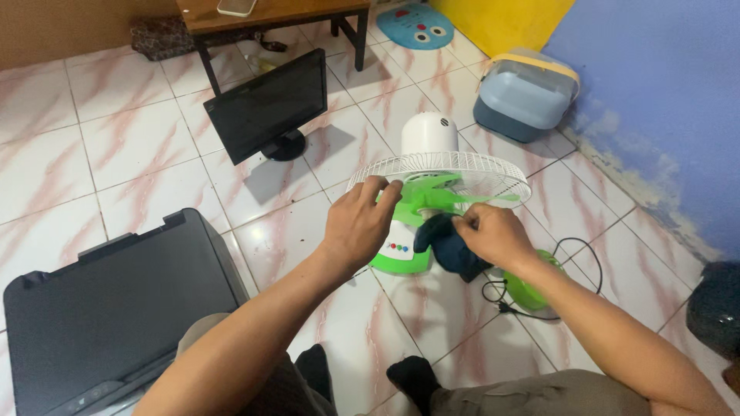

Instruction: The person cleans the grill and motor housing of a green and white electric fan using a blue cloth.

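Fan [432, 173], white and green, stands on the tiled floor [139, 154] just ahead of the person's knees, its white wire grille [493, 171] tilted up toward the camera with the green blades showing under it and the white motor housing behind. Left hand [358, 223] grips the near left rim of the grille, fingers curled over the wire. Right hand [493, 235] is closed on a dark blue cloth [451, 246], pinching it against the fan's neck just below the grille; the cloth hangs down beside the green control panel with its coloured buttons. Fan's round green base [524, 293] lies under the right forearm, with a black cord [574, 254] looped beside it on the floor. To the left, a black printer [108, 308] sits close by the left elbow. Farther back a black monitor [270, 104] stands on the floor in front of a wooden table [270, 15]. A grey-blue lidded box [524, 92] rests near the blue wall [663, 92], well apart from the fan
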